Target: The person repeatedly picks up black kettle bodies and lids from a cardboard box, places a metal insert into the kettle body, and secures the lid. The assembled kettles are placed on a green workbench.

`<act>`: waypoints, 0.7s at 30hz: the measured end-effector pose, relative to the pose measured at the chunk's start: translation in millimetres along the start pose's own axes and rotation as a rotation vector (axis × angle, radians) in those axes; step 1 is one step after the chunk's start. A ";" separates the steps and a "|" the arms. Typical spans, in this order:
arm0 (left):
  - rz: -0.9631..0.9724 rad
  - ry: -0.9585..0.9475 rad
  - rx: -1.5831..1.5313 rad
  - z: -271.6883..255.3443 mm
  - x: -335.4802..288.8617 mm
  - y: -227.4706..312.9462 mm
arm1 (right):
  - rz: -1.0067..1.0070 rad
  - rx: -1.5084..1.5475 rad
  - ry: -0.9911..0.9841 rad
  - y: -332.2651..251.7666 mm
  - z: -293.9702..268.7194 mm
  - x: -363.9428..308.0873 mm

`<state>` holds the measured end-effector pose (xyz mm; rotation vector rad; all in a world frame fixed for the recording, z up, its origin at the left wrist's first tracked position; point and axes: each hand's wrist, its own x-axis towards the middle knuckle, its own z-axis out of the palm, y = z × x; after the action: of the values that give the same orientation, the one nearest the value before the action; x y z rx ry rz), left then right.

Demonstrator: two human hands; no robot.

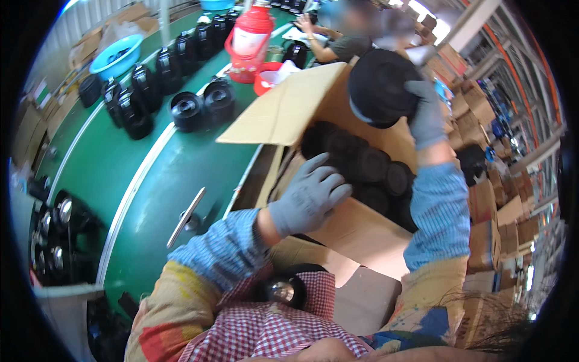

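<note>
Up over the far right side of an open cardboard box (271, 111), my right hand (427, 114) in a grey glove grips a black round bowl-shaped part (381, 87) by its edge. Inside the box lie several dark round parts (369, 164), heaped together. My left hand (310, 196), gloved in grey too, hovers over the near left side of the box, fingers spread and slightly bent, holding nothing. Close to my body, a black round part with a shiny metal centre (282, 291) rests against my checked apron (259, 329).
Black housings (132, 113) line the green bench (175, 163) on my left. A red bucket-like container (248, 42) and a blue basin (116, 57) stand farther back. Across the bench, a co-worker's arm (325, 51) reaches in. Cardboard boxes (482, 226) are stacked at right.
</note>
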<state>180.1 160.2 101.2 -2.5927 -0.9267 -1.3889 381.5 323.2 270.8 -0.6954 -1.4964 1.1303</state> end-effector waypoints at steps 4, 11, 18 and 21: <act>-0.312 0.269 -0.721 -37.6 -51.2 27.7 | -0.050 0.498 0.142 -34.9 57.7 -70.7; -0.817 0.641 -1.276 -160.3 -178.4 21.0 | 0.347 0.710 -0.316 85.1 256.8 -193.5; -0.885 0.237 -0.321 -180.4 -323.0 -127.5 | 0.475 0.131 -0.189 241.2 378.1 -178.0; -1.417 0.046 -0.248 -170.6 -346.4 -185.6 | 0.374 -0.541 -0.383 283.9 390.0 -169.1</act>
<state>-188.0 91.7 -107.0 -1.7901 -2.9900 -1.6998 7.8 170.6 -42.8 -1.2178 -2.0953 1.1849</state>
